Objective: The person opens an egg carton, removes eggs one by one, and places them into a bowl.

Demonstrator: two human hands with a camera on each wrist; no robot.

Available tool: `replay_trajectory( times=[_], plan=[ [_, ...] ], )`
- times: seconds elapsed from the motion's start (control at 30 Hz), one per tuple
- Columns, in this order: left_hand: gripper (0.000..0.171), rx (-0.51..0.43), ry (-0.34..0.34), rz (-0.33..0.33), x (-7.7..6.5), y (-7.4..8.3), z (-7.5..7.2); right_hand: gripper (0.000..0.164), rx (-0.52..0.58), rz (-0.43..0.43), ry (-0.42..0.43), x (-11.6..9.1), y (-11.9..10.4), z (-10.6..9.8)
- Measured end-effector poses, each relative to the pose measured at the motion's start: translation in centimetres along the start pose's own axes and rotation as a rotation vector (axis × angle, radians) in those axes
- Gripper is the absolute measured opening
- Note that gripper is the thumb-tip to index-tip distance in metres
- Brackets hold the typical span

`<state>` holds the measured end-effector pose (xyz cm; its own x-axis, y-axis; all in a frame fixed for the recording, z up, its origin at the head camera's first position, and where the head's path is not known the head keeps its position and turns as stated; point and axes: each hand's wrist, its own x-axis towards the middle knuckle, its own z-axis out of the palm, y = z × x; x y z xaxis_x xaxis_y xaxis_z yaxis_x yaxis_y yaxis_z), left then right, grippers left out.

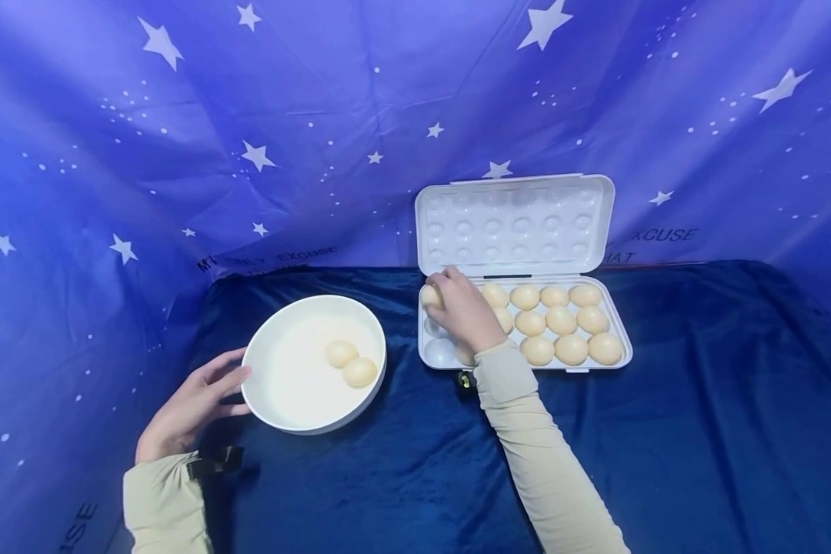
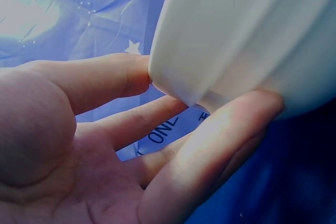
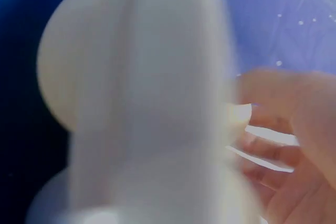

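Observation:
A white bowl (image 1: 284,369) stands on the left, with two pale eggs (image 1: 359,372) lying against each other inside. My left hand (image 1: 197,400) pinches the bowl's left side, its thumb at the rim and its fingers beneath the outer wall in the left wrist view. To the right, my right hand (image 1: 465,308) grips an egg (image 1: 432,297) at the back left corner of a white egg carton (image 1: 422,338). In the carton sit several more eggs (image 1: 561,320), some hidden behind the hand. A bare cup (image 1: 439,352) shows at its front left.
The carton's lid (image 1: 515,227) stands raised against a blue star-printed curtain (image 1: 374,92). Dark blue cloth (image 1: 388,477) covers the table. In the right wrist view, the carton's blurred side (image 3: 157,103) blocks much of the scene.

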<state>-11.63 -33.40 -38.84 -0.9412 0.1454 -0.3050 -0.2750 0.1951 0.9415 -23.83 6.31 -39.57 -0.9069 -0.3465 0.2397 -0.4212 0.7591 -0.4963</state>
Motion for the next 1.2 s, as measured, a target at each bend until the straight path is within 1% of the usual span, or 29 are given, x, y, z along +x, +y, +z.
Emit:
replay_trajectory(
  times=[0.1, 0.27, 0.43, 0.63, 0.73, 0.93, 1.07, 1.2],
  plan=[
    [0.050, -0.001, -0.003, 0.005, 0.2, 0.1, 0.2, 0.036, 0.007, 0.011, 0.030, -0.1, -0.4, -0.5],
    [0.045, -0.014, -0.006, 0.002, 0.1, 0.1, 0.1, 0.040, 0.040, -0.019, 0.065, -0.4, -1.8, -1.3],
    [0.044, -0.015, -0.013, 0.010, 0.1, 0.2, 0.1, 0.038, 0.073, -0.089, 0.097, -1.0, -3.3, -2.1],
    [0.045, -0.007, -0.013, 0.015, 0.2, 0.0, 0.2, 0.036, 0.089, -0.190, 0.099, -1.5, -5.4, -2.5],
    [0.047, -0.001, -0.007, 0.005, 0.2, 0.0, 0.2, 0.037, 0.083, -0.235, 0.093, -1.7, -6.5, -2.4],
    [0.045, -0.002, -0.006, 0.000, 0.2, 0.0, 0.2, 0.033, 0.049, -0.315, 0.065, -2.0, -8.1, -1.2],
    [0.046, 0.002, -0.005, 0.001, 0.2, 0.0, 0.1, 0.032, 0.025, -0.361, 0.040, -2.1, -8.8, -0.5],
    [0.044, 0.002, -0.009, -0.002, 0.3, 0.0, 0.0, 0.031, -0.010, -0.377, 0.005, -2.1, -9.0, -0.1]
  ],
)
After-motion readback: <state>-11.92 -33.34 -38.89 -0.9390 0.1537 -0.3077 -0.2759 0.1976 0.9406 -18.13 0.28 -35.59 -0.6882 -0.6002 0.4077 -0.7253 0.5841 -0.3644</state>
